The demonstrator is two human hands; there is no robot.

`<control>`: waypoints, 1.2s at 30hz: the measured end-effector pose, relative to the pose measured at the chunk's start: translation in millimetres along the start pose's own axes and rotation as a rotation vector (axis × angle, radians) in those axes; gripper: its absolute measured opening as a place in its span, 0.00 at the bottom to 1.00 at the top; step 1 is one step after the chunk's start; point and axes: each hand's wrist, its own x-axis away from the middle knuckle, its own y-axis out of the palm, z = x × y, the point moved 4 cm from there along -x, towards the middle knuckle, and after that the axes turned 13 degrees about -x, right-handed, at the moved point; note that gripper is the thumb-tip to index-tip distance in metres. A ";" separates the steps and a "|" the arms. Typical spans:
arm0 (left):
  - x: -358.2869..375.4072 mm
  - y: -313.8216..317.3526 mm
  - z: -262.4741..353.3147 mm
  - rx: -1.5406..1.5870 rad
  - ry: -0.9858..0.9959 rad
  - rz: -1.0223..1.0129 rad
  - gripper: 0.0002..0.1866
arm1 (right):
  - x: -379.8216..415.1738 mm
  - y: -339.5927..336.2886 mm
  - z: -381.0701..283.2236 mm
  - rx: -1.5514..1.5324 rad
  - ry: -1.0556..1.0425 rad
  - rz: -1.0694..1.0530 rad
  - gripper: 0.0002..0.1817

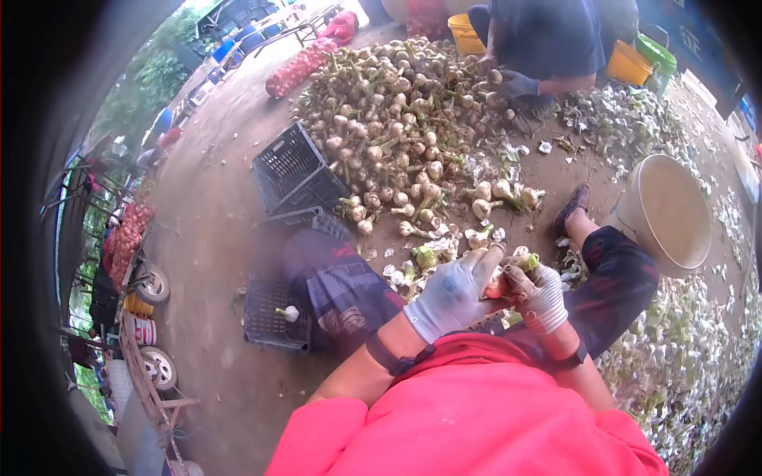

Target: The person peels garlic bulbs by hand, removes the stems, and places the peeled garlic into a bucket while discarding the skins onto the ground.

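Note:
My left hand (pixel 458 292), in a pale glove with a bluish patch, is closed in front of my lap, its fingers around something reddish that is mostly hidden. Close beside it on the right, my right hand (pixel 540 295), in a dirty ribbed glove, has its fingers bent round something I cannot make out. A garlic bulb with a green part (pixel 524 259) shows just above the right fingers. Another greenish bulb (pixel 425 256) lies beyond my left hand among loose white skins. Several bulbs with cut stems (pixel 482 208) lie on the ground ahead.
A large garlic heap (pixel 397 119) rises ahead, with a black crate (pixel 290 163) at its left. Another crate (pixel 276 321) holds one bulb (pixel 289 313) by my left leg. A pale bucket (pixel 671 214) stands right, near peelings (pixel 675 349). A person (pixel 548 40) works beyond the heap.

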 end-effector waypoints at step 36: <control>23.7 50.0 -74.7 1.747 -1.009 -0.044 0.24 | -16.1 40.1 17.2 0.090 -0.011 -0.339 0.07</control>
